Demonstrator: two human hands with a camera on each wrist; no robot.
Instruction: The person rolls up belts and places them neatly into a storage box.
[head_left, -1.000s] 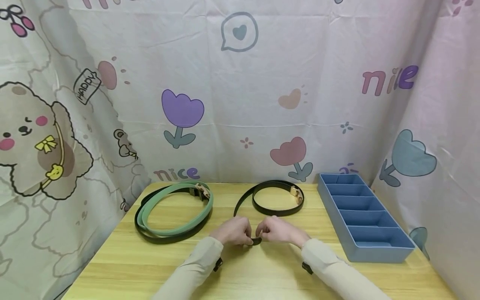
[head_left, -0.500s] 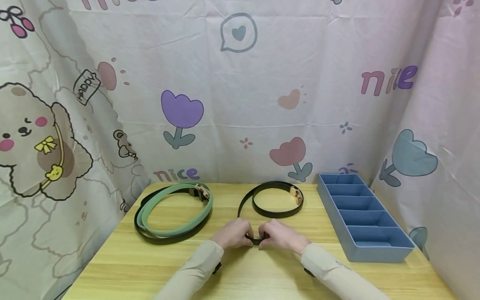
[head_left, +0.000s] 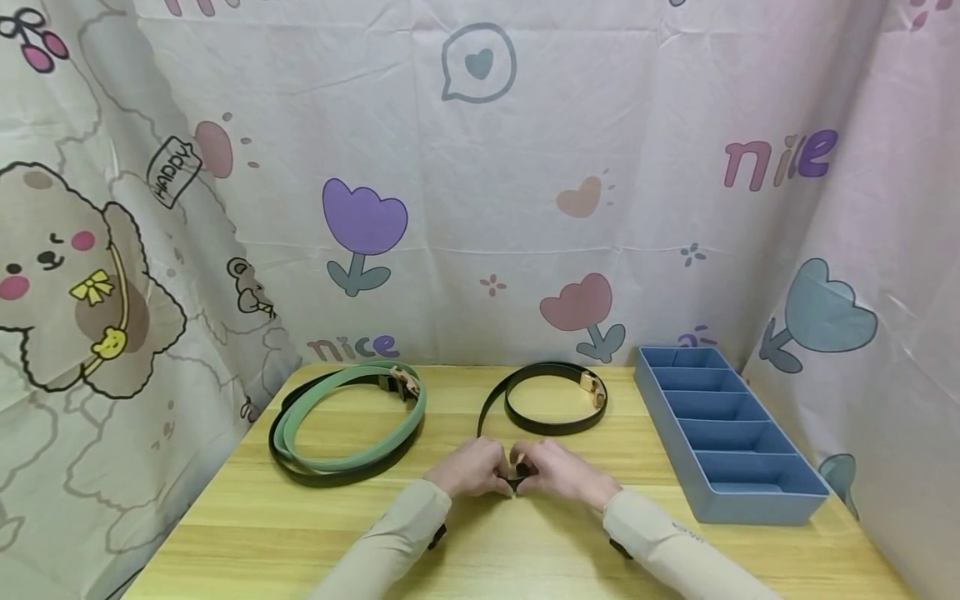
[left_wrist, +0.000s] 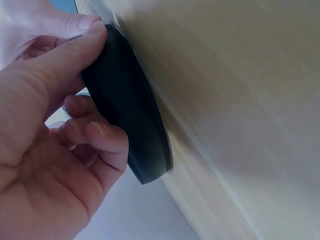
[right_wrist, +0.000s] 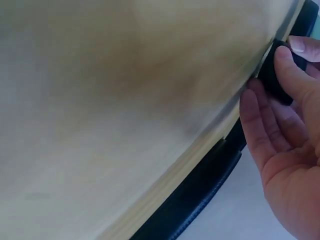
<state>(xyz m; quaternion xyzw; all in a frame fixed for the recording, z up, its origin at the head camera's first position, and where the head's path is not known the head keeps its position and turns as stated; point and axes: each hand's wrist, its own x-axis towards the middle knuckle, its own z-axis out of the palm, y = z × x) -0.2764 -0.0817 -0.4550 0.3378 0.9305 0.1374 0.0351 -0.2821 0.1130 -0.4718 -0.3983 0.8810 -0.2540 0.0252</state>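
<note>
A narrow black belt lies in a loop at the back middle of the table, its gold buckle at the loop's right. From that loop the strap runs forward to my two hands. In the left wrist view, my left hand pinches the curved strap between thumb and fingers, its edge close to the tabletop. Opposite it, my right hand pinches the belt's bent end between thumb and fingers. Both thumb tips almost meet. Part of the strap is hidden behind the fingers.
Left of my hands lies a coiled green belt overlapping another black belt, with metal buckles at their upper right. On the right stands a blue-grey box with several compartments. A printed curtain hangs behind the wooden table.
The strap end between my hands has bent into a tighter curl, and my fingers have drawn closer together. The strap running to my left hand has shifted slightly right.
</note>
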